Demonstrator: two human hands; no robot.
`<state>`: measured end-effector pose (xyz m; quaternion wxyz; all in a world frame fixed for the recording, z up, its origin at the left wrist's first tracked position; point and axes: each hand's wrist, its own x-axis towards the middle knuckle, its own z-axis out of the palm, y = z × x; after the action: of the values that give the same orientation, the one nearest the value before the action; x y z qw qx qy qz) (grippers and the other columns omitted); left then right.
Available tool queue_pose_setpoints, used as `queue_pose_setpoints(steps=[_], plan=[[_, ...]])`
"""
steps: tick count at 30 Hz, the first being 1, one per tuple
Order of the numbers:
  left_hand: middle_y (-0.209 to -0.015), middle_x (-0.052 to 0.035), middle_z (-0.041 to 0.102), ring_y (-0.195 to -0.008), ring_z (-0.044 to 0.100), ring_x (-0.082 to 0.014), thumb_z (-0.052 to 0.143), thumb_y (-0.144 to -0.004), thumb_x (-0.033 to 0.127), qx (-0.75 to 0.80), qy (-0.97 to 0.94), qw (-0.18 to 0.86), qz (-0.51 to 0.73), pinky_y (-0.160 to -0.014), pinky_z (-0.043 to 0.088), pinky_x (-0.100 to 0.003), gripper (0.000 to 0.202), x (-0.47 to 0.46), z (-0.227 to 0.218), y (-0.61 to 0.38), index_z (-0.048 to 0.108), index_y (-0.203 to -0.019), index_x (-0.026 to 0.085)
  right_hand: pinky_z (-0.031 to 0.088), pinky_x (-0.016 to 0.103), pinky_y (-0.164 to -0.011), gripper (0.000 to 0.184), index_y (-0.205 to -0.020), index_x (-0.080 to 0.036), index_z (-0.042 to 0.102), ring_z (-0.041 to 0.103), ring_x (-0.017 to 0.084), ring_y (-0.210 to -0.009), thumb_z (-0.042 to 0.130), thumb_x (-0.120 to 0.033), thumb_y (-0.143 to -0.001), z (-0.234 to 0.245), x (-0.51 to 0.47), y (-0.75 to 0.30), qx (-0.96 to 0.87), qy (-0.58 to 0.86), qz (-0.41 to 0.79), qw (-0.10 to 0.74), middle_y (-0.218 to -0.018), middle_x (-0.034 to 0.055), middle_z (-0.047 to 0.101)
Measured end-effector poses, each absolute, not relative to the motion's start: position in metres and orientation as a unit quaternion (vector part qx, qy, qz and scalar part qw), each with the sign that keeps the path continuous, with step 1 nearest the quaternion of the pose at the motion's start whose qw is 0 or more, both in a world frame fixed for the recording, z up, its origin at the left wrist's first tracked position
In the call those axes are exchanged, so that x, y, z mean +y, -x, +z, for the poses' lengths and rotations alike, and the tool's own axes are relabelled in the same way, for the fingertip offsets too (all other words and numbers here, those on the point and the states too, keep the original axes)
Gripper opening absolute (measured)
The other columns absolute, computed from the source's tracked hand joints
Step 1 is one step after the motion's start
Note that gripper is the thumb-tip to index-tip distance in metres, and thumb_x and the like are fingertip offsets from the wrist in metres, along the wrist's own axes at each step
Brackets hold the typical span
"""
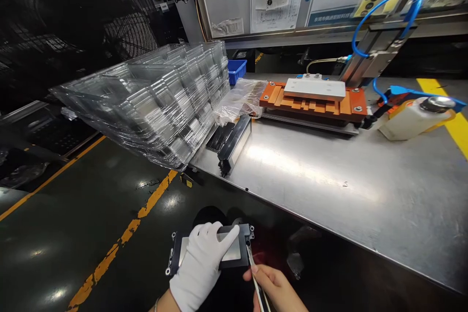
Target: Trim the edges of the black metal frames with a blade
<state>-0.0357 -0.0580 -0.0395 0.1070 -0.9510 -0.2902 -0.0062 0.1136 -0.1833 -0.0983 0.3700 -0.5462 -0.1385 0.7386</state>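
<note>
My left hand, in a white glove, is closed over a flat black rectangular part with a pale panel and small corner lugs, held low in front of me below the table edge. My bare right hand pinches a thin metal tool, tweezers by the look of it. Their tip touches the right edge of the black part.
A steel table carries an orange fixture with a white plate, a white bottle, similar black parts and crumpled plastic film. Several stacked clear trays overhang its left end. Yellow lines mark the dark floor.
</note>
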Motion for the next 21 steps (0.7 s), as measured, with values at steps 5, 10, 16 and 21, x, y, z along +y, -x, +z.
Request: queue_pose_setpoints(steps=[5,10,16,21], plan=[[-0.118,-0.0124,0.058,-0.1,0.059,-0.0292,0.053,-0.07,0.0,-0.295,0.952,0.083,0.003,-0.086,0.049,-0.048,0.08,-0.059,-0.045,0.038,0.046,-0.142,0.036,0.029,0.017,-0.04,0.101,-0.123,-0.008,0.059,0.047,0.007,-0.04,0.063,-0.087,-0.06,-0.086,-0.186,-0.132,-0.028,0.47,0.772,0.427,-0.053,-0.0032,0.052],[-0.121,-0.0131,0.058,-0.104,0.058,-0.0329,0.053,-0.067,0.006,-0.304,0.952,0.033,0.015,-0.087,0.049,-0.052,0.08,-0.058,-0.042,0.04,0.047,-0.141,0.036,0.052,0.033,-0.079,0.054,-0.129,-0.035,0.065,0.062,0.017,-0.081,0.046,-0.069,-0.092,-0.098,-0.196,-0.166,-0.38,0.665,0.493,0.413,-0.089,0.0046,0.061],[-0.121,-0.0129,0.058,-0.102,0.058,-0.0309,0.052,-0.062,0.003,-0.295,0.955,0.026,0.026,-0.089,0.049,-0.051,0.085,-0.06,-0.036,0.04,0.046,-0.141,0.035,0.055,0.034,-0.064,0.037,-0.136,-0.045,0.055,0.06,0.017,-0.072,0.045,-0.041,-0.101,-0.11,-0.199,-0.178,-0.626,0.703,0.082,0.327,-0.089,0.0052,0.06],[-0.121,-0.0145,0.056,-0.104,0.057,-0.0318,0.056,-0.064,0.004,-0.272,0.962,0.031,0.017,-0.089,0.049,-0.052,0.085,-0.06,-0.032,0.04,0.044,-0.142,0.035,0.057,0.032,-0.06,0.036,-0.134,-0.04,0.057,0.061,0.016,-0.072,0.042,-0.036,-0.102,-0.102,-0.195,-0.18,-0.655,0.689,0.033,0.307,-0.087,0.0051,0.06]])
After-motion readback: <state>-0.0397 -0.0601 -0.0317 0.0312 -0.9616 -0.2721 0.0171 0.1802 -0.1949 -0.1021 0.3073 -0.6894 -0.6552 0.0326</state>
